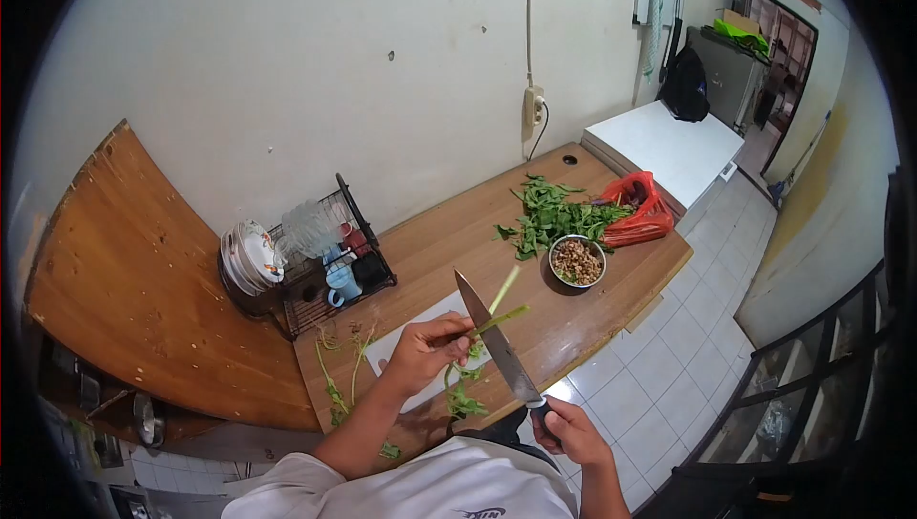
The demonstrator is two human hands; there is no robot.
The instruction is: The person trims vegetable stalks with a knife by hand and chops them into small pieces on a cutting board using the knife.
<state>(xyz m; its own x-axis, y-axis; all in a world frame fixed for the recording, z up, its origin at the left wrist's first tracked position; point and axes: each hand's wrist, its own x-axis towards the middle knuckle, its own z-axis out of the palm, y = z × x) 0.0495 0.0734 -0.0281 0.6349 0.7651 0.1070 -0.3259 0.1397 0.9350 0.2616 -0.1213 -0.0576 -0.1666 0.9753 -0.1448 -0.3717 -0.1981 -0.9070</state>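
Green stem pinched in left hand, over white board; right hand wrapped round knife, which crosses stem, contact unclear. Step seems trimming; next move likely calls for steady stem, fingertips clear.

The knife is grey with a black handle (white where the two meet), the stalk light green. The surface is wood-grained brown, the cutting board white, the bag bright red.
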